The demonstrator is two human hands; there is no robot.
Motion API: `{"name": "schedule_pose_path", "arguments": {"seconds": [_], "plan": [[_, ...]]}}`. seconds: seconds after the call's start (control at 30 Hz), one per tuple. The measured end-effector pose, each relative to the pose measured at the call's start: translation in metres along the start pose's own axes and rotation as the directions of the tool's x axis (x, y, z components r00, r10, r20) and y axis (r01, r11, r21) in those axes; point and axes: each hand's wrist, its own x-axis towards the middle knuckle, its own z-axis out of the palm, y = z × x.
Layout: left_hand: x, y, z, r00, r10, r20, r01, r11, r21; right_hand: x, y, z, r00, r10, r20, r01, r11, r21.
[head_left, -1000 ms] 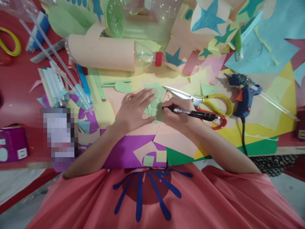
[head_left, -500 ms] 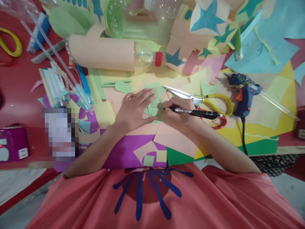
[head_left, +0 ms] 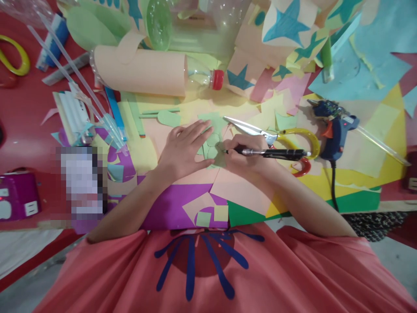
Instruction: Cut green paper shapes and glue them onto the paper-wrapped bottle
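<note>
My right hand (head_left: 247, 152) grips a black pen (head_left: 280, 154), its tip against a small piece of green paper (head_left: 213, 141). Rounded outlines are drawn on that paper. My left hand (head_left: 187, 148) lies flat with fingers spread, its fingertips on the left part of the green paper. Just beyond my right hand is a pair of scissors (head_left: 249, 127) with a yellow and a red handle loop, its blades apart from the pen. Left of the paper, above my left hand, lies a cut green paper shape (head_left: 168, 117).
A bottle wrapped in peach paper (head_left: 143, 71) lies across the back. On the right rests a blue glue gun (head_left: 337, 134) with its stick and cable. Clear sticks (head_left: 74, 74), a phone-like blurred object (head_left: 83, 182) and a purple box (head_left: 19, 196) occupy the left.
The pen has tilted to lie more level, and its tip has shifted slightly down on the green paper. My left hand has stayed in place.
</note>
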Motion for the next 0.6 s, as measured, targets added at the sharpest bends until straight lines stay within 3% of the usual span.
{"name": "schedule_pose_path", "arguments": {"seconds": [0.13,0.3,0.47,0.6], "plan": [[0.000,0.000,0.000,1.000,0.000,-0.005,0.000,1.000,0.000,0.001,0.000,-0.005,0.999,0.023,0.032,-0.027,0.993,0.113],[0.000,-0.003,0.001,0.998,-0.049,-0.038,0.049,0.999,-0.004,0.002,0.003,-0.003,0.999,-0.011,-0.048,0.025,0.954,0.299],[0.001,-0.004,0.002,0.997,-0.055,-0.058,0.054,0.998,-0.011,0.001,0.001,0.003,0.995,0.084,-0.051,-0.076,0.987,0.139],[0.001,-0.003,0.002,0.997,-0.062,-0.046,0.061,0.998,-0.004,0.000,0.003,0.010,0.988,0.072,-0.133,-0.061,0.995,0.084]]}}
